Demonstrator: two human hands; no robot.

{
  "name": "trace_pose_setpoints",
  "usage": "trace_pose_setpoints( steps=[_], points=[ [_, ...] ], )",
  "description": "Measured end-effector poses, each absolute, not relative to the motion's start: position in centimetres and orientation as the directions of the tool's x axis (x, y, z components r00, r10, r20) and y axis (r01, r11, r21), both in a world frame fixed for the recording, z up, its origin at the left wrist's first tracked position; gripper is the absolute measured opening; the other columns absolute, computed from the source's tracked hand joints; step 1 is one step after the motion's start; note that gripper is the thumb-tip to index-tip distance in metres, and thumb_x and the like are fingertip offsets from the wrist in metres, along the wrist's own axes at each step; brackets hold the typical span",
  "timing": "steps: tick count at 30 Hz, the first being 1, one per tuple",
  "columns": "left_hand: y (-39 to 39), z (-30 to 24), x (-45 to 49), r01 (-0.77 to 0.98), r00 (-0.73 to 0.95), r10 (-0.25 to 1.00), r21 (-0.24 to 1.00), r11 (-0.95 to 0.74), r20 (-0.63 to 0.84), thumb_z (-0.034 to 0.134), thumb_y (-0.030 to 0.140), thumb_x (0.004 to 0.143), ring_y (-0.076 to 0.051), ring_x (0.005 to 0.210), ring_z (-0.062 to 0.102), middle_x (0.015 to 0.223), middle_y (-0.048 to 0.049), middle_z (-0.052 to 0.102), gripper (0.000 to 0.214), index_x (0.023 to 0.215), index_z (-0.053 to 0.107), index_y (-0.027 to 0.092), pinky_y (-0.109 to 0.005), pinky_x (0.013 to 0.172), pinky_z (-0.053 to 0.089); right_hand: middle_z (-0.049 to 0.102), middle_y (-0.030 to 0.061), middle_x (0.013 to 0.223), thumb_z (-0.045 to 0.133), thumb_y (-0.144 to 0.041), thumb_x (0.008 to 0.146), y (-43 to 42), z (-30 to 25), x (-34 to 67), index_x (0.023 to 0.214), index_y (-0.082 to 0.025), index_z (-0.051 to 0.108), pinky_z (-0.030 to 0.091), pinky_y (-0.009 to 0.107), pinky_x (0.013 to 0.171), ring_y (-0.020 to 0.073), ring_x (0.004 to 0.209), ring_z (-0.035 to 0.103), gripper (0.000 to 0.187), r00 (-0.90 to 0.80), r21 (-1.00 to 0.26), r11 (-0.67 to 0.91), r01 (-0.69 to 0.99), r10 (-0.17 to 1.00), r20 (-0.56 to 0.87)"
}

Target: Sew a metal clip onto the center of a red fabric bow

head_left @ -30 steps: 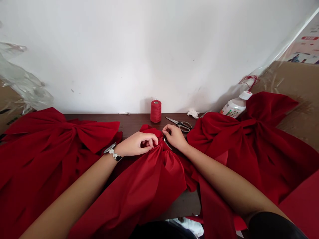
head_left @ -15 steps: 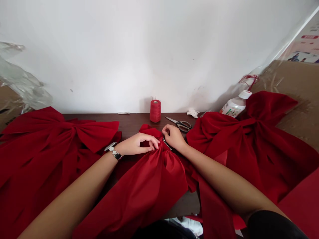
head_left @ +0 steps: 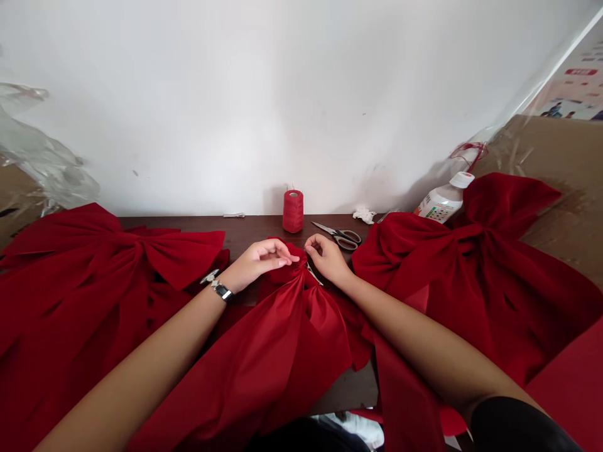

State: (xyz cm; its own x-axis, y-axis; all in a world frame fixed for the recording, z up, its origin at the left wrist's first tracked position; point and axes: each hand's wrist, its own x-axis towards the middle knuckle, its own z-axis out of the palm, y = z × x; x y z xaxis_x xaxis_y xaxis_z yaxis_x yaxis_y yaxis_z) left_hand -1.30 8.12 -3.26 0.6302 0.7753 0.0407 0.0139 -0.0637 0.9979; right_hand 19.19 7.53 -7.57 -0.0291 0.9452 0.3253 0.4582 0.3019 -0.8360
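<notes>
Both hands (head_left: 294,257) pinch the red fabric's (head_left: 282,339) gathered middle between them.

Red fabric (head_left: 287,339) — gathered, mid-table

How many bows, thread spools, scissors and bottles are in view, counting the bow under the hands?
Red fabric bows: 3 (left bow, middle bow, right bow)
Red thread spool: 1
Scissors: 1
White bottle: 1
Total: 6
</notes>
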Motion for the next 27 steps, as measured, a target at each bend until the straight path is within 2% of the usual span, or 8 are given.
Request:
trace_pose_setpoints(
  steps=[2,5,9,13,17,20,27],
  points=[
    [8.0,-3.7,-0.9,-0.096,0.535,0.844,0.995,0.022,0.033,0.074,0.028,0.077,-0.020,0.100,0.069,0.084,-0.0031,0.070,0.020,0.081,0.059,0.016,-0.032,0.091,0.049,0.062,0.0027,0.080,0.047,-0.024,0.086,7.5,-7.6,19.0,0.081,-0.017,0.053,0.047,0.024,0.073,0.0124,0.073,0.058,0.011,-0.054,-0.859,0.323,0.396,0.942,0.330],
    [8.0,-4.0,-0.2,-0.198,0.452,0.892,0.975,0.104,-0.004,0.079,0.027,0.072,-0.017,0.087,0.070,0.079,0.0013,0.067,0.025,0.080,0.059,0.016,-0.032,0.089,0.052,0.063,0.0047,0.089,0.048,-0.036,0.089,7.1,-7.5,18.8,0.086,-0.017,0.052,0.050,0.024,0.077,0.0129,0.081,0.061,0.019,-0.099,-0.913,0.351,0.210,0.936,0.337],
    [7.9,-4.2,0.4,-0.243,0.360,0.932,0.963,0.118,-0.023,0.082,0.028,0.067,-0.010,0.077,0.067,0.083,-0.0003,0.070,0.027,0.078,0.061,0.014,-0.028,0.086,0.053,0.064,0.0071,0.095,0.059,-0.049,0.085,6.5,-6.9,18.6,0.087,-0.017,0.054,0.050,0.027,0.082,0.0148,0.086,0.062,0.032,-0.108,-0.934,0.357,-0.007,0.928,0.355],
    [7.7,-4.3,0.6,-0.241,0.323,0.945,0.962,0.130,-0.047,0.083,0.027,0.066,-0.011,0.079,0.067,0.083,-0.0016,0.072,0.029,0.080,0.062,0.014,-0.025,0.083,0.053,0.066,0.0066,0.092,0.064,-0.050,0.082,6.2,-6.6,18.5,0.086,-0.017,0.056,0.049,0.027,0.084,0.0142,0.087,0.062,0.035,-0.121,-0.933,0.350,-0.080,0.926,0.358],
    [7.4,-4.2,0.6,-0.241,0.317,0.948,0.963,0.119,-0.037,0.082,0.028,0.066,-0.011,0.078,0.068,0.082,-0.0014,0.072,0.029,0.082,0.062,0.014,-0.024,0.082,0.054,0.065,0.0033,0.079,0.067,-0.048,0.081,6.4,-6.7,18.5,0.084,-0.016,0.054,0.049,0.024,0.072,0.0108,0.073,0.060,0.034,-0.177,-0.946,0.292,-0.140,0.933,0.315],
    [7.4,-4.1,0.5,-0.240,0.325,0.945,0.963,0.123,-0.040,0.083,0.028,0.066,-0.011,0.078,0.069,0.082,-0.0018,0.072,0.029,0.081,0.061,0.014,-0.024,0.082,0.054,0.064,0.0018,0.075,0.068,-0.047,0.080,6.5,-6.8,18.6,0.083,-0.016,0.056,0.047,0.022,0.068,0.0094,0.069,0.059,0.034,-0.221,-0.955,0.263,-0.140,0.931,0.289],
    [7.0,-4.1,0.7,-0.245,0.327,0.944,0.960,0.136,-0.050,0.083,0.026,0.065,-0.011,0.077,0.069,0.082,-0.0021,0.072,0.031,0.081,0.060,0.014,-0.027,0.083,0.054,0.064,0.0015,0.073,0.071,-0.047,0.076,6.7,-6.9,18.6,0.084,-0.015,0.060,0.048,0.022,0.069,0.0089,0.068,0.059,0.034,-0.253,-0.963,0.233,-0.135,0.932,0.261]
  ],
)
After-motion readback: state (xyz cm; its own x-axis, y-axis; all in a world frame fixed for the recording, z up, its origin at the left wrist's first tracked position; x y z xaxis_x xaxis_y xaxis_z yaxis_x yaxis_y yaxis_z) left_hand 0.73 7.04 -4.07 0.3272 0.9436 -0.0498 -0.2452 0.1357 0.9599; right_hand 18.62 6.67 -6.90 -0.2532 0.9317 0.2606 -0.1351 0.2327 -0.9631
